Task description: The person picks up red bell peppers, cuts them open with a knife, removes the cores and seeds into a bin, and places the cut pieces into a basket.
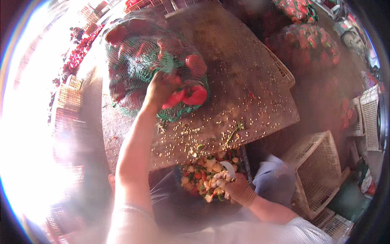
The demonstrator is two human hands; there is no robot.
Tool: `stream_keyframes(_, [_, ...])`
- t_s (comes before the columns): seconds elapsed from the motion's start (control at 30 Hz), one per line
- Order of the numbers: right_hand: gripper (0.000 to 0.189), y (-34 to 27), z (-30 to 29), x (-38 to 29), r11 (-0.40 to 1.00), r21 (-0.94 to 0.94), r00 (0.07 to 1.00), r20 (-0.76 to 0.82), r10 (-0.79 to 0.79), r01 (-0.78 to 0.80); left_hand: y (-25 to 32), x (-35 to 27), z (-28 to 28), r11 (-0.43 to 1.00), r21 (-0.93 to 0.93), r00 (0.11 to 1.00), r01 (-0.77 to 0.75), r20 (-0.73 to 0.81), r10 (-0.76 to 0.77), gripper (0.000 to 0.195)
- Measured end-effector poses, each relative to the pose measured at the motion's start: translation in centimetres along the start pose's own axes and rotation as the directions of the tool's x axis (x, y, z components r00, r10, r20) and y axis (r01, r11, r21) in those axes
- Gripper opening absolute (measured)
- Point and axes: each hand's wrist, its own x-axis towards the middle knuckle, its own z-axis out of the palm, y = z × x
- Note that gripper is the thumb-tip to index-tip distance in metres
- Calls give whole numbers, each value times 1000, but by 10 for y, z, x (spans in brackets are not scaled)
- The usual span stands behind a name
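A green mesh sack (134,67) full of red peppers lies on a wooden table (225,45). My left hand (161,88) reaches onto the sack's near side, beside a bright red pepper (195,95); its fingers are blurred, so its hold cannot be told. My right hand (236,186), in a dirty glove, is closed around a small tool with a curved metal blade (228,168). It is above a container of pepper cores and scraps (201,174) between my legs, below the table edge. Seeds and a green stem (233,134) lie scattered across the tabletop.
An upturned-sided plastic crate (320,170) stands to my right, with more white crates (370,116) beyond. Further sacks of red peppers (304,45) are at the upper right. Crates (70,94) and a long heap of red peppers (80,52) are at the left, partly lost in glare.
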Motion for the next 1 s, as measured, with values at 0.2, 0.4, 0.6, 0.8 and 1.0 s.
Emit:
stream_keyframes(0.2, [26, -10, -1, -16, 994, 78, 997, 31, 71, -73, 25, -173, -22, 976, 105, 949, 191, -275, -156, 83])
stream_keyframes(0.4, [36, 4, 2, -17, 985, -79, 983, 95, 158, -151, -23, -216, 14, 986, -20, 980, 166, -110, -167, 97])
stream_keyframes(0.6, [28, 19, -4, -14, 987, -127, 986, -120, -112, 96, -28, -214, 14, 936, -79, 933, 344, -80, -350, 90])
stream_keyframes(0.8, [24, 20, -21, -40, 986, -23, 971, -168, -167, 165, 62, -278, 5, 307, -933, 921, 188, 58, -386, 58])
stream_keyframes(1.0, [21, 3, -11, -74, 978, 156, 979, -169, -110, 137, 112, -345, 32, 15, -939, 927, 345, 338, -165, 78])
